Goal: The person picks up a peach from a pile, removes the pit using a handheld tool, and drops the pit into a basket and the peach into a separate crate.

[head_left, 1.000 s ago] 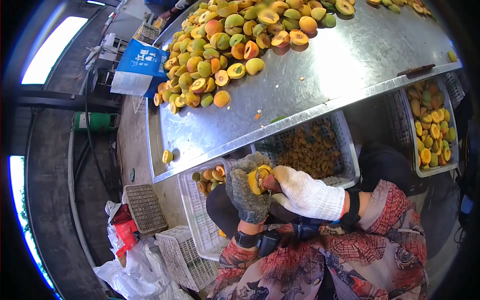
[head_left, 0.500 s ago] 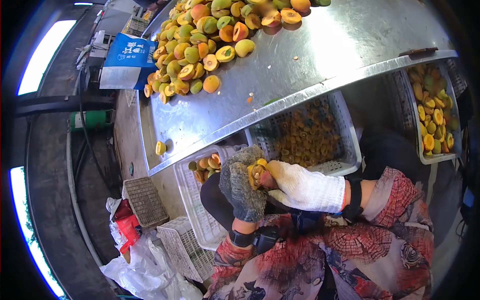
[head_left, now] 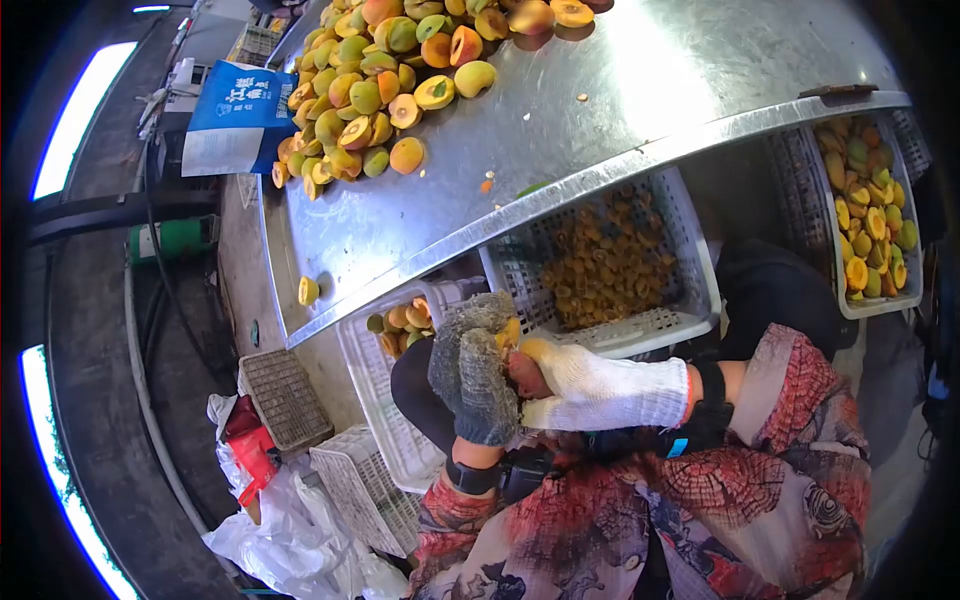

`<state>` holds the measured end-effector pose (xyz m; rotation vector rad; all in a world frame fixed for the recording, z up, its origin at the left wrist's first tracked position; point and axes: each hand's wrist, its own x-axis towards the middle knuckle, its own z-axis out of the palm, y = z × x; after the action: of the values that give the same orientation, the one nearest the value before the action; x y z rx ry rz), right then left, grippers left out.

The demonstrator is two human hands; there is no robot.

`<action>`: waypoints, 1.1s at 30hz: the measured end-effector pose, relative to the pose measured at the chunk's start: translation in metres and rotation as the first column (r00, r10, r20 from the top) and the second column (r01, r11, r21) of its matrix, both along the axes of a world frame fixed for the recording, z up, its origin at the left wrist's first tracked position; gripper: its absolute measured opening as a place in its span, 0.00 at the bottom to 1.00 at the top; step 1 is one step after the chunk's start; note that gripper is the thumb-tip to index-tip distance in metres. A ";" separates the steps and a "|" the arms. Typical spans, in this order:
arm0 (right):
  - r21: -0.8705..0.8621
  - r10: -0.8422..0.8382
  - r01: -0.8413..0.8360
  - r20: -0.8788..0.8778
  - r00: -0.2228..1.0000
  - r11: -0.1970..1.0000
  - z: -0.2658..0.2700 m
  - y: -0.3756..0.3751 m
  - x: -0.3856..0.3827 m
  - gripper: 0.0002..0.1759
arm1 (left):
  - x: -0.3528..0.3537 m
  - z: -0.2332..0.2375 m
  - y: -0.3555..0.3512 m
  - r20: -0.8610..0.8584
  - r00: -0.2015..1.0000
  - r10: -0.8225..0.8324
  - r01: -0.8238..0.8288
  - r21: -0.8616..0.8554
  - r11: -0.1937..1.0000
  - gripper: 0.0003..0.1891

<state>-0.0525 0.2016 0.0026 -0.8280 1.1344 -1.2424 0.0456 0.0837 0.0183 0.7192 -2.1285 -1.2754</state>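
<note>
My left hand, in a grey, worn glove, is closed around a yellow peach half. Only a small strip of the fruit shows past its fingers. My right hand, in a white knit glove with yellow-stained fingertips, is closed and pressed against the left. Between the two hands a reddish-brown, rounded piece shows; its kind I cannot make out. Right behind the hands stands a grey crate holding many brown peach pits.
A metal table bears a heap of whole and halved peaches and a blue-white bag. One half lies near its corner. Crates with peaches stand left and right. Plastic bags lie lower left.
My left hand has turned over the peach half, so its pit side is now hidden. The surroundings have shifted slightly left in view.
</note>
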 end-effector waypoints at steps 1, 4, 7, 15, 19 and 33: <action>-0.016 -0.046 0.045 -0.052 0.998 0.999 -0.001 0.002 0.003 0.19 | 0.002 0.001 -0.002 0.040 0.999 -0.034 0.037 -0.059 0.998 0.16; -0.079 -0.095 0.083 -0.165 0.982 0.993 -0.005 0.006 0.004 0.19 | 0.003 -0.001 -0.007 0.007 0.994 -0.107 0.107 0.030 0.994 0.15; -0.057 -0.046 0.031 -0.282 0.958 0.998 -0.010 0.003 0.007 0.19 | 0.010 -0.013 -0.018 0.058 0.996 -0.069 0.066 0.055 0.996 0.16; 0.000 0.048 -0.057 0.543 0.838 0.998 0.032 0.004 -0.018 0.19 | -0.013 -0.003 -0.029 -0.240 0.938 -0.251 0.340 0.485 0.806 0.25; 0.050 0.048 -0.073 0.386 0.921 0.996 0.010 0.005 -0.008 0.19 | -0.009 -0.012 -0.024 -0.139 0.977 -0.160 0.204 0.417 0.886 0.20; 0.006 0.034 -0.039 0.357 0.933 0.999 0.029 0.012 -0.009 0.17 | -0.029 0.042 -0.048 0.297 0.733 -0.612 0.429 0.498 0.754 0.12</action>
<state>-0.0616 0.2139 0.0315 -0.5787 0.8274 -1.2911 0.0170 0.0354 0.0608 0.6120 -2.5981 -2.0759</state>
